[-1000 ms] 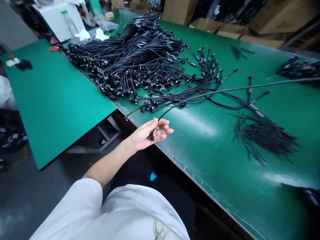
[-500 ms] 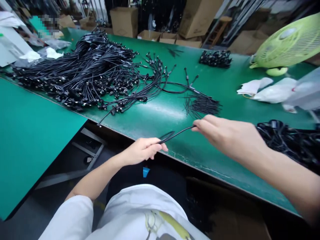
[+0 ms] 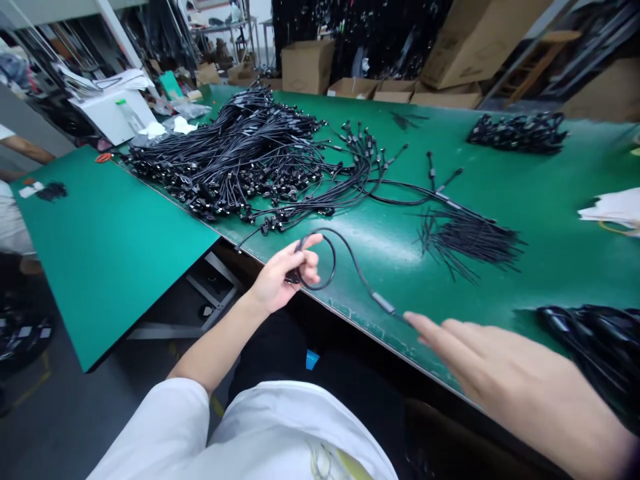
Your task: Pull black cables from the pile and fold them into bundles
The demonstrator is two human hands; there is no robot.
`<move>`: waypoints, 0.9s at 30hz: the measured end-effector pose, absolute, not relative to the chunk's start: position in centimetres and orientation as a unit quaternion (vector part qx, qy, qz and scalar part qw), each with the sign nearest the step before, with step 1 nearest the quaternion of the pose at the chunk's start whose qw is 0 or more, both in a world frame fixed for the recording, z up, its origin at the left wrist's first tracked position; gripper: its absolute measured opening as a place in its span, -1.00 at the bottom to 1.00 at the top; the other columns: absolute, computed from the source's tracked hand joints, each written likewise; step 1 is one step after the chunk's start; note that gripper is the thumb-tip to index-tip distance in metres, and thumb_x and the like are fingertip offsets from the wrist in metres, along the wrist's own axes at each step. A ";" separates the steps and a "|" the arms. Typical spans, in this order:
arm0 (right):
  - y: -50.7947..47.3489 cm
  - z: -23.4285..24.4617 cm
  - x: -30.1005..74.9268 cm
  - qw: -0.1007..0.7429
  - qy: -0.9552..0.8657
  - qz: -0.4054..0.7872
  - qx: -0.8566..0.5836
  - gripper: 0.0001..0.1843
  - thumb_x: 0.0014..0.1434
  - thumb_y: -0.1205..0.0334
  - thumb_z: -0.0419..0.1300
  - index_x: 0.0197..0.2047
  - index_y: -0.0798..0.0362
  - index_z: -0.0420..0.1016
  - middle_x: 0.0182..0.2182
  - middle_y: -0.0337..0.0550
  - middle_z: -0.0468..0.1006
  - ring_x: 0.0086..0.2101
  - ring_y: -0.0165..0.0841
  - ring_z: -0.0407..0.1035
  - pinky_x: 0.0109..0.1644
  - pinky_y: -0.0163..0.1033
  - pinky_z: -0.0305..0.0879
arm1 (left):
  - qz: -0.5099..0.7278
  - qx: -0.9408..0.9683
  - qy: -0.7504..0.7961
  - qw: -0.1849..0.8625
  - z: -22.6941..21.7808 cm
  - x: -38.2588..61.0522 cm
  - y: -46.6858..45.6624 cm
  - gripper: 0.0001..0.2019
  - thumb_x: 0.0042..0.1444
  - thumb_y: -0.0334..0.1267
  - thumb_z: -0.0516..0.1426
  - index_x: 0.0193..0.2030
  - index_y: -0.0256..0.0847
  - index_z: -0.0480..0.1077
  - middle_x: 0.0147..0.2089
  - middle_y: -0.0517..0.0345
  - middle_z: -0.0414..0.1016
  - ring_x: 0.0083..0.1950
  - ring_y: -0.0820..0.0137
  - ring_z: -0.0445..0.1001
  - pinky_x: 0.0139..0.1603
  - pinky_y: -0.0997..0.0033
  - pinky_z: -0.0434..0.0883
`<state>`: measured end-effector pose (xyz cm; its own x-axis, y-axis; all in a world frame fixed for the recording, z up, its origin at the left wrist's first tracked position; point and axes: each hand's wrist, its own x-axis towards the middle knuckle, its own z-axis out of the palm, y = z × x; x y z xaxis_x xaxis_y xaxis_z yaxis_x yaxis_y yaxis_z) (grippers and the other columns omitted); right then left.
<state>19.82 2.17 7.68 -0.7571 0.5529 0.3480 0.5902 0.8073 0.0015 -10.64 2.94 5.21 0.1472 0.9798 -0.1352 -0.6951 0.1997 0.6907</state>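
My left hand (image 3: 287, 272) is closed on a black cable (image 3: 345, 252) at the near edge of the green table (image 3: 550, 200). The cable curls into a small loop beside the fingers and runs right to a connector near my right hand (image 3: 480, 360). That hand is blurred, fingers stretched forward, its fingertips at the cable's end; whether it grips the cable is unclear. A big heap of black cables (image 3: 240, 157) lies behind the left hand. A bundle of thin black ties (image 3: 465, 237) lies to the right.
A lower green side table (image 3: 100, 233) stands on the left with a white box (image 3: 113, 110) behind it. Coiled black cables lie at the near right (image 3: 595, 340) and far right (image 3: 520, 130). Cardboard boxes (image 3: 307, 67) line the back. Another person's arm (image 3: 25, 150) shows at far left.
The cable was stretched straight between both hands; now it is curled into a loop at my left hand. My right hand has moved down and nearer. The view swung left.
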 end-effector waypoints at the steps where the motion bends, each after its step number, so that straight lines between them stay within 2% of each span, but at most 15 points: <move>1: 1.4 8.0 19.1 0.167 -0.948 -0.029 -0.269 -0.66 0.29 0.38 -0.03 -0.02 0.01 0.52 -0.46 -0.13 0.54 -0.51 -0.33 0.41 -0.49 -0.23 0.27 | 0.566 0.273 0.297 0.719 4.9 -9.9 3.0 -0.59 0.08 -0.40 0.20 0.10 -0.27 0.41 -0.29 0.20 0.46 -0.37 0.57 0.45 -0.30 0.58 0.42; 3: 0.5 8.7 17.7 0.149 -0.966 0.040 -0.206 -0.69 0.33 0.35 -0.05 -0.03 0.05 0.49 -0.44 -0.15 0.55 -0.50 -0.37 0.43 -0.46 -0.26 0.31 | 0.534 0.329 0.299 0.719 4.3 -8.4 2.9 -0.55 0.03 -0.40 0.23 0.11 -0.23 0.40 -0.13 0.10 0.52 -0.20 0.45 0.53 -0.27 0.53 0.44; 5: 0.5 9.1 16.6 0.127 -0.962 0.135 -0.201 -0.69 0.36 0.32 -0.07 -0.04 0.05 0.49 -0.43 -0.19 0.55 -0.48 -0.40 0.45 -0.44 -0.30 0.31 | 0.505 0.393 0.292 0.710 4.1 -7.1 2.6 -0.59 0.10 -0.30 0.21 0.13 -0.20 0.40 -0.05 0.03 0.53 -0.10 0.35 0.54 -0.21 0.46 0.45; 8: 1.4 9.3 16.2 0.119 -0.936 0.237 -0.232 -0.68 0.38 0.26 -0.08 -0.13 0.00 0.52 -0.39 -0.22 0.57 -0.43 -0.42 0.46 -0.39 -0.33 0.30 | 0.424 0.548 0.299 0.657 4.6 -6.1 1.6 -0.69 0.23 -0.17 0.11 0.06 -0.21 0.45 0.04 -0.05 0.52 0.10 0.25 0.47 0.07 0.31 0.40; 9: 1.9 9.2 16.2 0.126 -0.925 0.257 -0.249 -0.67 0.38 0.23 -0.06 -0.17 -0.01 0.54 -0.38 -0.22 0.57 -0.41 -0.42 0.46 -0.37 -0.34 0.29 | 0.386 0.601 0.307 0.629 4.9 -6.0 1.3 -0.71 0.25 -0.16 0.09 0.02 -0.21 0.47 0.02 -0.04 0.54 0.11 0.25 0.47 0.12 0.31 0.36; 11: 2.7 9.0 16.4 0.163 -0.898 0.279 -0.300 -0.69 0.35 0.14 0.01 -0.29 -0.01 0.54 -0.43 -0.23 0.55 -0.44 -0.43 0.42 -0.36 -0.34 0.26 | 0.313 0.670 0.330 0.586 5.1 -6.0 0.8 -0.75 0.26 -0.15 0.08 -0.07 -0.21 0.48 -0.15 0.03 0.57 -0.06 0.33 0.51 0.04 0.37 0.36; 13: 3.5 8.3 16.4 0.226 -0.855 0.301 -0.358 -0.74 0.25 0.02 0.15 -0.34 0.00 0.51 -0.45 -0.23 0.50 -0.45 -0.42 0.38 -0.36 -0.33 0.26 | 0.288 0.665 0.348 0.595 5.0 -6.1 0.5 -0.77 0.25 -0.11 0.11 -0.13 -0.21 0.46 -0.37 0.14 0.50 -0.33 0.43 0.47 -0.20 0.43 0.37; 15: 4.1 7.2 15.9 0.328 -0.786 0.357 -0.384 -0.65 0.12 -0.11 0.26 -0.20 -0.01 0.48 -0.33 -0.18 0.50 -0.35 -0.37 0.40 -0.27 -0.29 0.33 | 0.325 0.595 0.334 0.655 4.6 -6.1 0.5 -0.71 0.21 -0.01 0.14 -0.19 -0.24 0.41 -0.50 0.23 0.38 -0.51 0.50 0.33 -0.40 0.47 0.30; 17: 4.5 5.6 15.0 0.403 -0.712 0.437 -0.375 -0.50 0.07 -0.20 0.27 -0.06 -0.03 0.42 -0.20 -0.13 0.49 -0.24 -0.32 0.42 -0.15 -0.23 0.37 | 0.389 0.491 0.298 0.720 4.1 -5.9 0.6 -0.62 0.15 0.10 0.16 -0.24 -0.24 0.36 -0.55 0.27 0.31 -0.57 0.52 0.26 -0.47 0.47 0.26; 19: 4.5 4.1 13.7 0.416 -0.647 0.509 -0.385 -0.56 0.14 -0.20 0.20 -0.16 0.00 0.41 -0.34 -0.18 0.46 -0.34 -0.36 0.39 -0.23 -0.25 0.35 | 0.418 0.416 0.274 0.760 3.5 -5.4 0.7 -0.55 0.09 0.17 0.18 -0.27 -0.25 0.34 -0.52 0.22 0.35 -0.52 0.48 0.35 -0.39 0.41 0.34; 21: 4.1 2.9 12.6 0.418 -0.575 0.564 -0.419 -0.62 0.19 -0.13 0.17 -0.35 0.04 0.38 -0.58 -0.31 0.28 -0.54 -0.46 0.21 -0.43 -0.33 0.22 | 0.407 0.389 0.289 0.774 2.8 -4.8 0.6 -0.51 0.07 0.21 0.18 -0.32 -0.28 0.36 -0.44 0.09 0.44 -0.35 0.37 0.48 -0.18 0.32 0.40; 22: 3.9 2.6 12.1 0.428 -0.531 0.590 -0.431 -0.63 0.20 -0.10 0.17 -0.41 0.05 0.35 -0.63 -0.35 0.17 -0.60 -0.50 0.09 -0.51 -0.36 0.11 | 0.398 0.381 0.304 0.777 2.4 -4.5 0.6 -0.50 0.08 0.22 0.16 -0.34 -0.29 0.37 -0.41 0.05 0.46 -0.27 0.33 0.51 -0.08 0.28 0.40; 24: 3.3 2.3 11.4 0.458 -0.452 0.634 -0.428 -0.64 0.15 -0.06 0.22 -0.43 0.06 0.34 -0.61 -0.37 0.14 -0.62 -0.54 -0.05 -0.57 -0.38 -0.03 | 0.419 0.344 0.339 0.769 1.7 -4.1 0.4 -0.51 0.12 0.21 0.14 -0.38 -0.29 0.36 -0.46 0.13 0.40 -0.28 0.37 0.49 -0.02 0.29 0.37; 27: 2.6 2.5 10.8 0.458 -0.418 0.677 -0.398 -0.65 0.10 -0.05 0.28 -0.43 0.06 0.35 -0.50 -0.30 0.28 -0.55 -0.53 0.07 -0.50 -0.38 0.14 | 0.517 0.264 0.365 0.728 1.0 -3.8 0.1 -0.64 0.15 0.06 0.18 -0.31 -0.23 0.31 -0.50 0.32 0.23 -0.47 0.56 0.30 -0.16 0.41 0.36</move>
